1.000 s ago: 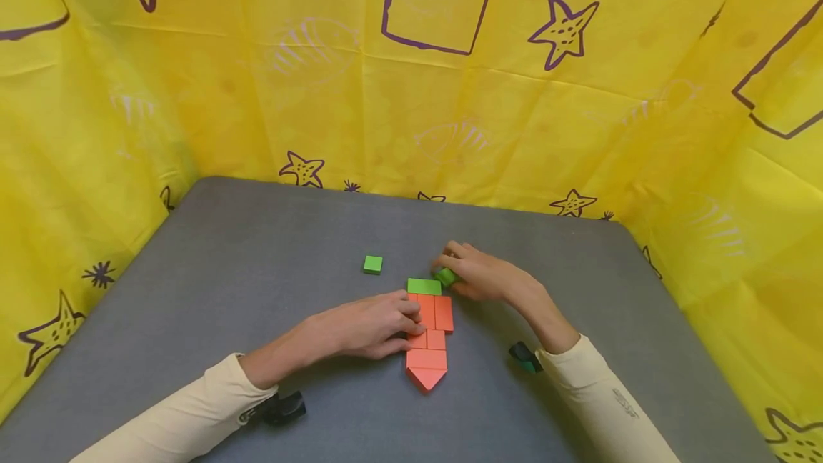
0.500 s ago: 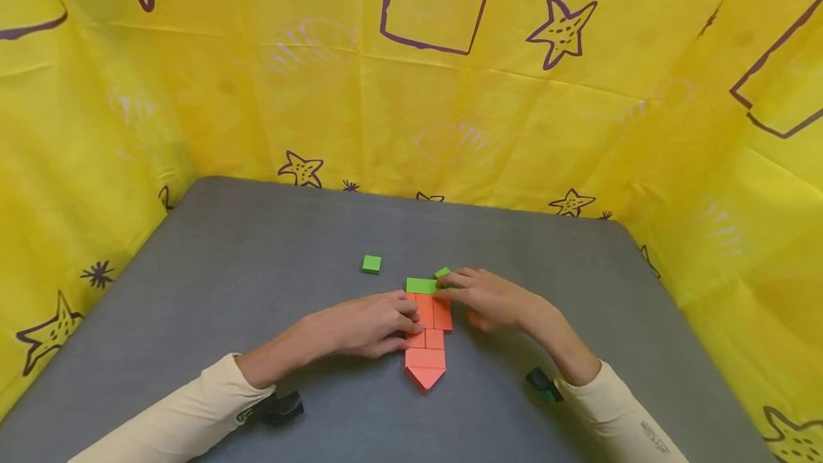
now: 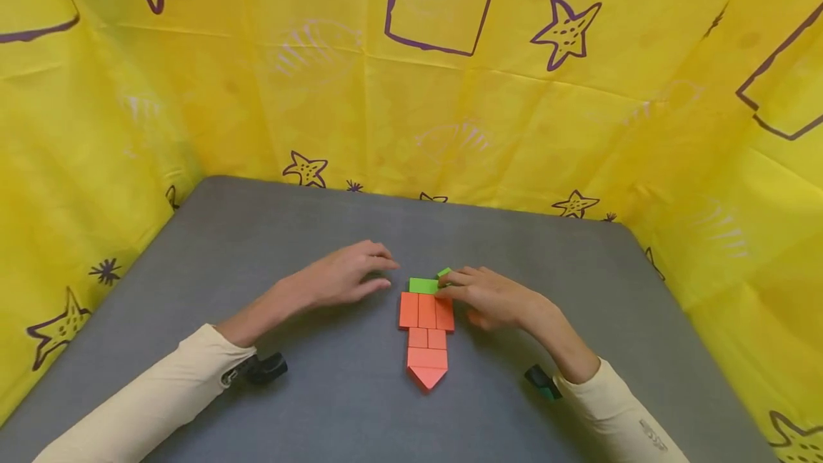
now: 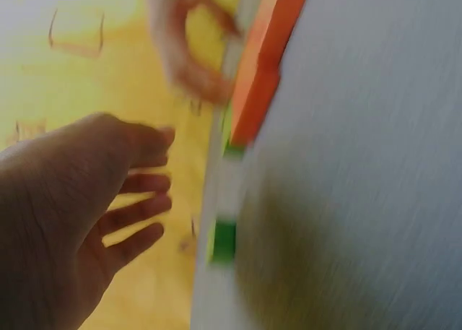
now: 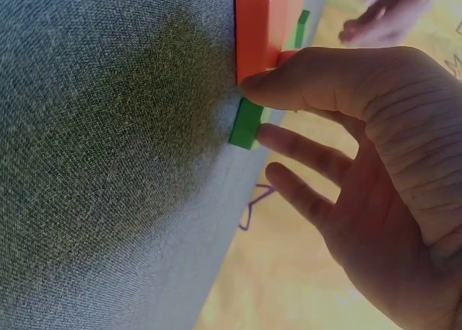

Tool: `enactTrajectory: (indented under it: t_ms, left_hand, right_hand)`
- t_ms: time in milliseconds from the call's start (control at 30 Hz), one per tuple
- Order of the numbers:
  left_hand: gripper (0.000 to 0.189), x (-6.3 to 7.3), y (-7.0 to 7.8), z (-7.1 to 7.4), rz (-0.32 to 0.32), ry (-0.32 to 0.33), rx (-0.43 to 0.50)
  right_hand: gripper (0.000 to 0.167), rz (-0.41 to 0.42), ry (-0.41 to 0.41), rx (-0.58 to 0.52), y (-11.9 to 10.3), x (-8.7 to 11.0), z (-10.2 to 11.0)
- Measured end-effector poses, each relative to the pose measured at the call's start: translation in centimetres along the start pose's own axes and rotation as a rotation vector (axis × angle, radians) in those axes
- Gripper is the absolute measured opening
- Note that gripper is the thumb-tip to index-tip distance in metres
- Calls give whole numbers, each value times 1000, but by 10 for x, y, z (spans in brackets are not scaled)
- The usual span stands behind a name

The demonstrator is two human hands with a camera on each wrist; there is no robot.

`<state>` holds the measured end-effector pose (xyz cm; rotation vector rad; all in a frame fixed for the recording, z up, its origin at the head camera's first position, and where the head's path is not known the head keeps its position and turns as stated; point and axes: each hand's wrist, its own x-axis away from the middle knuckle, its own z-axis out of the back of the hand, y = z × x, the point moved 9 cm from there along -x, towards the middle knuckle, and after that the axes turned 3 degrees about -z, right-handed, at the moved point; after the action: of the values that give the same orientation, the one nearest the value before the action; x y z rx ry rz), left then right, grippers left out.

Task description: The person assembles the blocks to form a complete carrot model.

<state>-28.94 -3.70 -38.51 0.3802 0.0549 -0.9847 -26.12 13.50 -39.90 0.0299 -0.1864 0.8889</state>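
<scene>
Flat orange blocks (image 3: 427,311) lie joined on the grey table, tapering to a pointed triangular block (image 3: 427,377) at the near end. A green rectangular block (image 3: 421,285) adjoins their far end. My right hand (image 3: 498,297) touches the blocks' right far corner, where a small tilted green block (image 3: 444,272) shows beyond its fingertips. In the right wrist view its thumb meets an orange block (image 5: 260,34) and a finger touches a green block (image 5: 246,124). My left hand (image 3: 341,274), fingers extended, hovers left of the shape. A separate green block (image 4: 224,242) lies near it, hidden in the head view.
The grey table (image 3: 308,406) has rounded far corners. Yellow cloth (image 3: 411,91) printed with starfish and fish hangs around its back and sides. Dark wrist devices (image 3: 260,369) are strapped under both sleeves.
My left hand has lifted off the orange blocks and moved away and left, over the loose green block. My right hand shifted nearer, from around the small green block to the corner, then stayed.
</scene>
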Motion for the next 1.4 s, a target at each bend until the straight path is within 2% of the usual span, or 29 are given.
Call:
enactTrajectory:
  t_ms: [67,133,200,267,367,467,567,700,900,1100,1400]
  left_hand:
    - [40,-2,-25,6,74,9,-11]
    - [46,-4,-43,4,111,-19,-15]
    - [49,-6,-54,-2,105,-73,-14]
    - [47,-8,-58,-9,74,-116,-7]
    - [38,-12,-57,-15,29,-132,-16]
    - [33,-20,-52,-16,10,-105,-19]
    - [32,-31,-41,-16,-30,-88,4]
    - [32,-42,-28,-22,-78,-127,23]
    - [32,-42,-27,-31,-59,-207,26]
    - [34,-42,-27,-33,-64,-211,42]
    - [38,-43,-29,-38,-40,-241,71]
  right_hand:
    - [53,-6,-3,6,1,1,0]
    - [52,-10,-4,6,1,2,-1]
    - [53,-10,0,2,1,3,-1]
    - [52,-9,2,-2,1,3,-2]
    - [52,-8,4,-5,0,3,-2]
    - [52,-14,-2,-8,0,4,-3]
    - [53,-28,-11,-18,0,4,-3]
    - [54,-34,-16,-29,-1,2,-2]
    - [54,-15,-19,-21,-5,-4,-2]
    - [54,-25,-26,-8,-3,-4,-2]
    - [53,-32,-35,-11,-4,-4,-2]
